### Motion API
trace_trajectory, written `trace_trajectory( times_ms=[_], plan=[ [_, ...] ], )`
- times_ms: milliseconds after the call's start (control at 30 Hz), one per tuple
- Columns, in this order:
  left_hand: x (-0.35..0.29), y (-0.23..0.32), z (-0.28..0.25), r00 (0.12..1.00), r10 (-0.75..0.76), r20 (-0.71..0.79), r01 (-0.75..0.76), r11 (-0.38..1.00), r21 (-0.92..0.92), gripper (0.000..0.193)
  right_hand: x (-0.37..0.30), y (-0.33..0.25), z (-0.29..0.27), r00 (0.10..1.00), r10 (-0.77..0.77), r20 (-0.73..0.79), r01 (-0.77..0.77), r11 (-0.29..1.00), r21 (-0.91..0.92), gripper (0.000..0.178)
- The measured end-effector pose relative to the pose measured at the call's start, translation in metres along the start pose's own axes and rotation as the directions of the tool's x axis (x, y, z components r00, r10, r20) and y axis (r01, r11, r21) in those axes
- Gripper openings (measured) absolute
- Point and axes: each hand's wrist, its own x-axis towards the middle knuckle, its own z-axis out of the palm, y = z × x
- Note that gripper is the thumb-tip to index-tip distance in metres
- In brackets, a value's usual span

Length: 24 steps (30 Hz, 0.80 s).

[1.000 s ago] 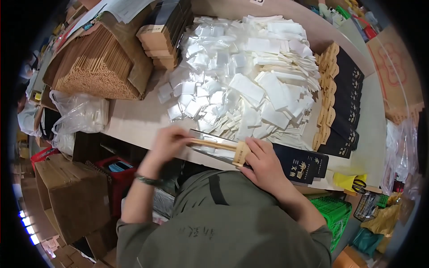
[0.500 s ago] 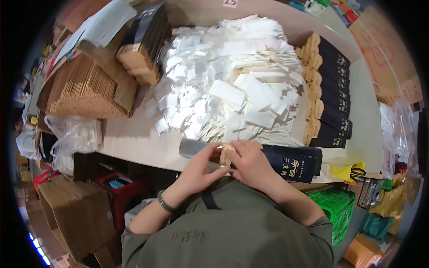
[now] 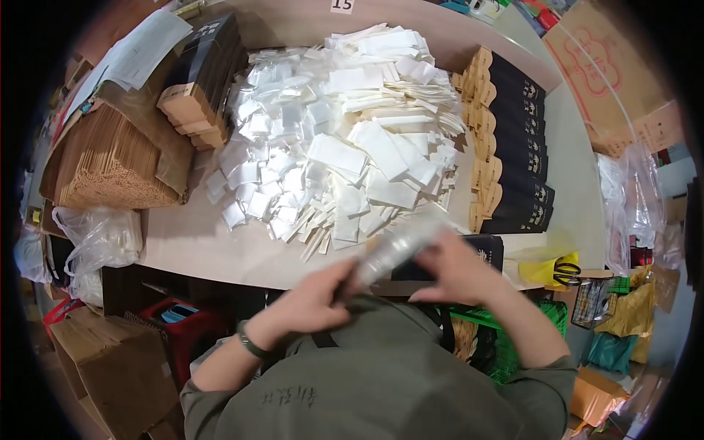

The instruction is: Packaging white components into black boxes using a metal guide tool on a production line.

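My left hand (image 3: 312,301) is closed on the near end of a long, silvery, shiny packet (image 3: 396,253), which is smeared by motion and tilts up to the right. Its exact kind does not show. At the packet's far side, my right hand (image 3: 466,268) has its thumb and fingers apart; whether a fingertip touches the packet cannot be made out. Partly under that hand, a dark printed sleeve (image 3: 488,249) lies along the table's front edge. Beyond both hands spreads a heap of white paper slips (image 3: 381,158) and small clear sachets (image 3: 257,176).
A column of black sleeves with scalloped tan tops (image 3: 513,147) lies at the right. Brown card stacks (image 3: 121,158) and dark boxes (image 3: 202,81) stand at the left. Black-handled scissors (image 3: 566,271) sit by a yellow piece at the front right corner, above a green crate (image 3: 543,323).
The silvery packet has swung from the left of my hands to up between them. My hands have separated, the right moving rightward. The tan piece between my fingers no longer shows. The view has shifted.
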Motion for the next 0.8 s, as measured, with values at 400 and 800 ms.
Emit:
trace_trajectory(
  times_ms=[400,800],
  plan=[
    [-0.038,-0.057,-0.012,0.867,0.032,-0.497,0.271,0.807,0.525,0.053,0.046,-0.055,0.042,0.865,0.492,0.105,-0.493,0.870,-0.017,0.038],
    [-0.025,-0.027,-0.041,0.977,0.142,-0.158,-0.023,0.810,0.586,0.067,0.078,-0.069,0.055,0.934,0.351,0.070,-0.355,0.883,0.307,0.017]
  ],
)
